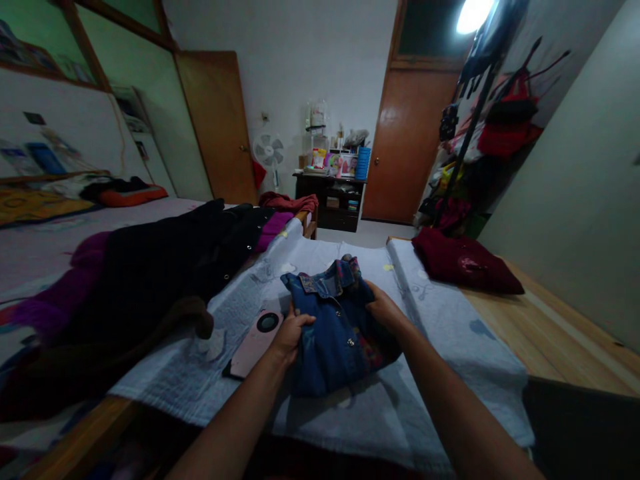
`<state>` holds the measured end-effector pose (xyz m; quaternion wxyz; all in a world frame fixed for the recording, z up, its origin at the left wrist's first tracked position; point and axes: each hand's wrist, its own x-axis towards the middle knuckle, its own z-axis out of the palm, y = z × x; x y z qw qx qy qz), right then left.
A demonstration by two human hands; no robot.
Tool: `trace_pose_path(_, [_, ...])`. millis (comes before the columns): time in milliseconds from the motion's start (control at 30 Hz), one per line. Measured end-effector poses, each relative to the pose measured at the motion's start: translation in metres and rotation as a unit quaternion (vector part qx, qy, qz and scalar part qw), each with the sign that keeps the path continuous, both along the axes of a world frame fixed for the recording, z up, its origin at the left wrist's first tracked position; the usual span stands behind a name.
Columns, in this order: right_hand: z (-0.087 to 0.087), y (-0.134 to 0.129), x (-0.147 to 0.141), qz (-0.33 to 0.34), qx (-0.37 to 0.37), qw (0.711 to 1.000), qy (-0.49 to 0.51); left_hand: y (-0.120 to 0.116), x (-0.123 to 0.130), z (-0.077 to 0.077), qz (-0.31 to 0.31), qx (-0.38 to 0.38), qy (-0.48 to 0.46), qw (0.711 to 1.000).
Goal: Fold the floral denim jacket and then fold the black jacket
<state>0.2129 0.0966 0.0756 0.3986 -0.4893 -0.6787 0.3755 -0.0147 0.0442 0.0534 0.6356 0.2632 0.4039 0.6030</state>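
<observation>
A folded blue denim jacket (325,347) with a patterned collar and snap buttons is between my hands, above a light blue patterned cloth (450,360). My left hand (290,337) grips its left edge, thumb lying over the front. On the other side my right hand (384,307) holds the upper right edge, its fingertips hidden behind the fabric. Beside my left forearm lies a pink phone (255,340) with a round black camera, partly covered by the arm.
A dark coat (165,260) with purple trim spreads over the bed at left. A folded maroon garment (465,263) rests on the wooden board (560,327) at right. Farther back stand a fan (269,152), a dark cabinet (327,217) and hanging bags (510,127).
</observation>
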Motion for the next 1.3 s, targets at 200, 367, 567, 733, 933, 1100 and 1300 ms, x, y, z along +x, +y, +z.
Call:
trace_pose_path(200, [0.017,-0.016,0.013,-0.001,-0.011,1.0,0.029,-0.014,0.006,0.017,-0.028,0.012,-0.006,1.0])
trace_pose_path(367, [0.033,-0.03,0.032,-0.008,-0.031,0.998,0.056,-0.018,0.024,0.033,-0.054,0.001,0.0,0.999])
trace_pose_path(567, [0.048,-0.034,0.078,-0.035,-0.039,0.993,0.107,0.0,0.069,0.052,-0.095,0.019,-0.004,0.995])
trace_pose_path(733, [0.068,-0.025,0.136,-0.094,-0.059,0.989,0.101,0.034,0.124,0.069,-0.154,0.033,-0.022,0.987])
trace_pose_path(933, [0.094,0.005,0.209,-0.157,-0.052,0.981,0.097,0.093,0.194,0.093,-0.228,0.05,-0.041,0.971])
trace_pose_path(1100, [0.11,0.044,0.264,-0.201,-0.011,0.978,0.056,0.155,0.259,0.11,-0.256,0.084,-0.045,0.962])
trace_pose_path(1300, [0.128,0.097,0.322,-0.288,0.05,0.956,-0.014,0.234,0.341,0.123,-0.278,0.122,-0.045,0.952])
